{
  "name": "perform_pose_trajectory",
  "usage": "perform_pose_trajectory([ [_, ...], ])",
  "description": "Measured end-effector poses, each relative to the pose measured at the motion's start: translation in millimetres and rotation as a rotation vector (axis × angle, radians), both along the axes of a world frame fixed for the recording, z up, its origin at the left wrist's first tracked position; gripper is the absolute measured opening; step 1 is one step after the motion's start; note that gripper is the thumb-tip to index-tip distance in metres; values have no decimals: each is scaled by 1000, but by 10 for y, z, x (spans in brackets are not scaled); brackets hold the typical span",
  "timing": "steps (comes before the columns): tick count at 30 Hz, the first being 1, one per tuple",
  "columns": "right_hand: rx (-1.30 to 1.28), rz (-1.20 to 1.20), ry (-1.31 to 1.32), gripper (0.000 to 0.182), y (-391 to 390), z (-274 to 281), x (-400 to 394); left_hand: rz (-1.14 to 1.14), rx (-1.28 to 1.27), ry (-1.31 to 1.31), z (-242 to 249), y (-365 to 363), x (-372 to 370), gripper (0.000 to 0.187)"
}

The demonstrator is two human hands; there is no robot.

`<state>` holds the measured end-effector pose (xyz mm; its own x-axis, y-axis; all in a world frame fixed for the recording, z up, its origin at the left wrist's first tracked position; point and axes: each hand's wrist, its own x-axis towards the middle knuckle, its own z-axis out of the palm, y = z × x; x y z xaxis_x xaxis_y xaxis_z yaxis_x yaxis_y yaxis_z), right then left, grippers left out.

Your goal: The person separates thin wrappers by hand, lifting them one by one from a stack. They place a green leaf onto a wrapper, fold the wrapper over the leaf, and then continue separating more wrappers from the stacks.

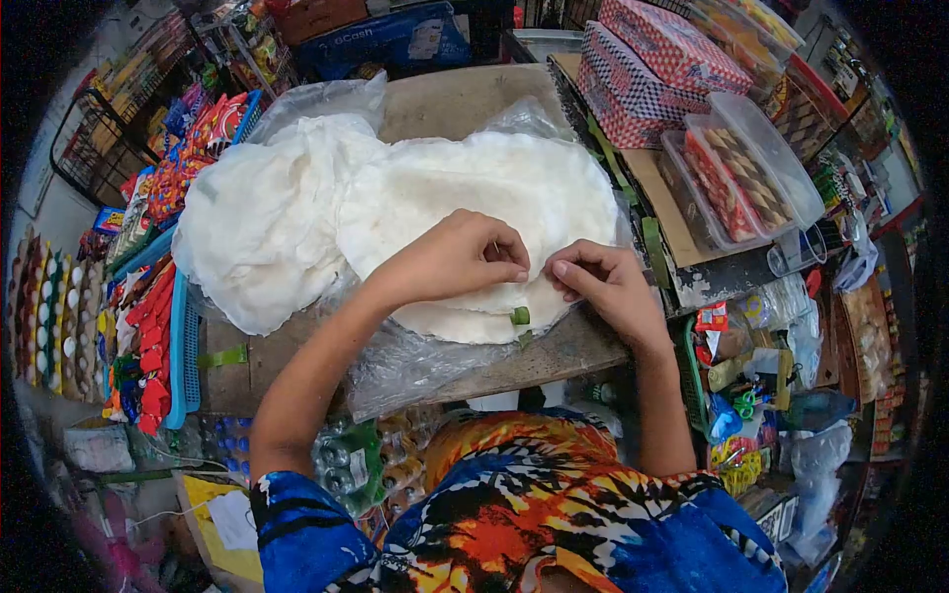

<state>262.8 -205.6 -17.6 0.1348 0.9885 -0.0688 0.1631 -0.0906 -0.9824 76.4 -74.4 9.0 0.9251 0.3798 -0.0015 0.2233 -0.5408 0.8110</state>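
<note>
Thin, round white sheets (pixel 474 188) lie stacked and overlapping on a wooden table, over clear plastic. More of them are bunched in a crumpled heap (pixel 262 227) on the left. My left hand (pixel 460 259) is above the near part of the right stack, its fingers curled in a pinch. My right hand (pixel 608 287) is just beside it at the stack's right edge, thumb and fingertips together. Whatever the fingertips hold, if anything, is too small to make out. A small green piece (pixel 521 316) lies on the near edge of the sheets, below my left hand.
Plastic wrap (pixel 405 374) hangs at the wooden table's (pixel 445 99) near edge. Blue baskets (pixel 185 346) of packaged snacks stand left. Checkered boxes (pixel 643 89) and a clear container (pixel 736 178) of rolled snacks stand right. A green strip (pixel 223 357) lies at the left.
</note>
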Motion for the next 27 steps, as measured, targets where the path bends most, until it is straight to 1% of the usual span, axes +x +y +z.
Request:
perform_pose_trajectory([
  [1, -7, 2, -1, 19, 0, -7, 0, 2, -7, -1, 4, -20, 7, 23],
  [3, 74, 22, -111, 17, 0, -23, -2, 11, 72, -13, 13, -52, 18, 20],
  [7, 85, 19, -124, 16, 9, -6, -34, 44, 81, 2, 18, -84, 15, 20],
  [10, 95, 2, -175, 17, 29, -13, -66, 54, 143, -23, -24, -100, 26, 21],
  [13, 123, -55, -165, 19, 53, -26, -83, 74, 179, -23, -44, -101, 31, 20],
  [15, 15, -81, -54, 22, 65, -3, -67, 73, 198, -8, -50, -104, 32, 17],
  [18, 3, -62, 3, 23, 85, -26, -50, 97, 174, -65, -69, -118, 34, 17],
  [21, -31, -94, 12, 22, 118, -27, -62, 55, 152, -22, -60, -72, 19, 16],
  [25, -40, -145, 37, 22, 158, 18, -91, 28, 170, -32, -54, -100, 30, 16],
  [27, -63, -138, 47, 21, 153, 36, -88, 28, 253, -49, -52, -123, 27, 15],
])
